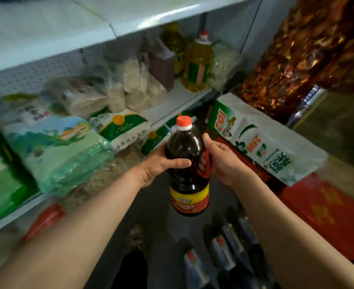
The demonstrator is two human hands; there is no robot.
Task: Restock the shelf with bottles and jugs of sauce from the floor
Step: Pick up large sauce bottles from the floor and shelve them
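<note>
Together, both hands, left hand and right hand, clamp a glossy dark plastic sauce bottle with an orange ribbed cap, upright between them.

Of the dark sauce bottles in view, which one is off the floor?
The dark bottle with the orange cap and yellow-red label, gripped by left hand and right hand; the others stand on the floor.

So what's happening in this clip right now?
A person is holding a dark sauce bottle with an orange cap upright in front of the shelf, left hand and right hand gripping its sides. More bottles stand on the floor below. The shelf holds bagged goods and a jug of oil.
</note>
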